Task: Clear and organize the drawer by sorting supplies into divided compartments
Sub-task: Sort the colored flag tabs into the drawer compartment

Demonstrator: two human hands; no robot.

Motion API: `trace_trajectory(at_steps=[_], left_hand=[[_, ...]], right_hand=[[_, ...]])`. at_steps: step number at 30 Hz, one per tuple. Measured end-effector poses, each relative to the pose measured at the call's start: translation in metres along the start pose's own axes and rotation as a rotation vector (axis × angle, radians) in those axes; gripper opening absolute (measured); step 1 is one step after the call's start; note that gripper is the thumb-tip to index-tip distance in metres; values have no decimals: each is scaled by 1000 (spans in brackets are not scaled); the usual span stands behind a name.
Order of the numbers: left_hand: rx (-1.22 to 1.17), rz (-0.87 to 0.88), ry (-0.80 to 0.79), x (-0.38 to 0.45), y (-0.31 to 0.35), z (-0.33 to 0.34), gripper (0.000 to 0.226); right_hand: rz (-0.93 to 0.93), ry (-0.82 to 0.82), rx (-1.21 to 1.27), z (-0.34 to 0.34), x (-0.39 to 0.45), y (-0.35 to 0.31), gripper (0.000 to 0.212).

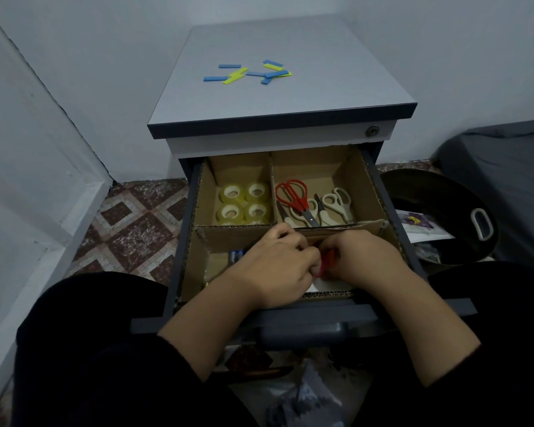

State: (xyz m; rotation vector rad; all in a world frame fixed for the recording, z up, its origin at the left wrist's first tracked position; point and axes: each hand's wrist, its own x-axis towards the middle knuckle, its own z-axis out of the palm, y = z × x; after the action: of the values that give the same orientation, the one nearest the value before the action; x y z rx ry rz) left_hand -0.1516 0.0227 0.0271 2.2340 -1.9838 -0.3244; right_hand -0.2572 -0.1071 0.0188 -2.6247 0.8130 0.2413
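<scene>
Drawer (395, 208) stands pulled out of the cabinet (278, 72), lined with cardboard dividers (272, 192) forming two rear compartments and a front section. Tape rolls (244, 201), four visible, fill the rear left compartment. Scissors (309, 201), one red pair and several pale pairs, lie in the rear right compartment.

Both hands work in the front section, near its middle. Left hand (275, 263) is curled, fingertips pressed toward the right hand. Right hand (364, 260) is likewise curled. A small red item (329, 260) shows between them; which hand actually grips it cannot be told, nor what the item is. Batteries (236, 255), blue-ended, lie just beside the left hand in the front left corner. A white sheet (327, 285) lies under the hands at the front edge.

Blue and yellow strips (247, 72) lie scattered on the cabinet top, not yet sorted.

Probable faults:

- Divider displacement. The front cross wall (336, 231) touches or nearly touches both hands; pressure from the knuckles could bend it and let the scissors slide forward.
- Dropped item. The red item is small and mostly hidden; a loose pinch could drop it among the batteries, mixing categories.
- Rolling batteries. A nudge from the left hand could send them under the white sheet.
- Omission. The strips sit outside the drawer and could be overlooked.
</scene>
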Motion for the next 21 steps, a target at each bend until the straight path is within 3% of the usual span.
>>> trace_trajectory(at_steps=[6,12,21], left_hand=[[-14,0,5,1,1,0,24],[-128,-8,47,-2,-1,0,20],[-18,47,29,-1,2,1,22]], right_hand=[[-25,22,-22,2,2,0,17],[9,39,30,-3,-1,8,27],[35,5,-9,-2,0,4,26]])
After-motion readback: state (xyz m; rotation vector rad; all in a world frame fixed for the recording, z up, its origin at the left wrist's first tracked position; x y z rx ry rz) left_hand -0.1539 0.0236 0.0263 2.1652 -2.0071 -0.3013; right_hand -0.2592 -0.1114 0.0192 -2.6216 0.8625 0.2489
